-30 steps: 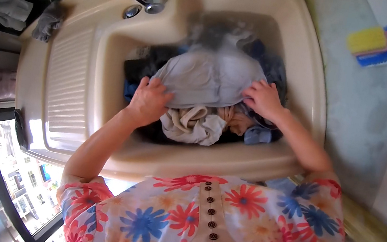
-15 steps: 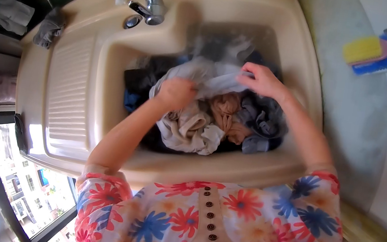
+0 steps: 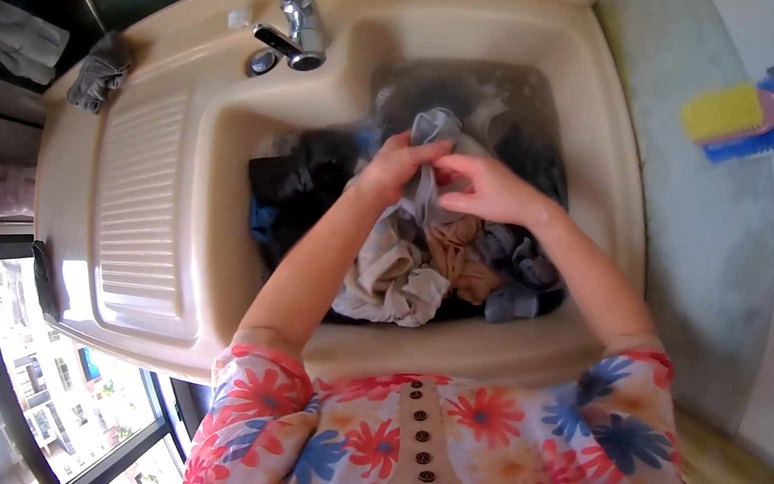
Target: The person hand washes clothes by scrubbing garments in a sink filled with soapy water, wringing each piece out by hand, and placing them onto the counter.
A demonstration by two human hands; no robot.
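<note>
Grey cloth (image 3: 438,126) is bunched now, no longer spread: handling is on a gathered bundle. It's between the sink's (image 3: 602,226) front and back edges. Left hand (image 3: 388,171) pinches it; right hand (image 3: 495,188) meets it, finger grip unclear.

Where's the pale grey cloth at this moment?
In the head view, the pale grey cloth is near mid-picture, bunched at the left hand and right hand, over the sink, just beyond the tan cloth.
</note>
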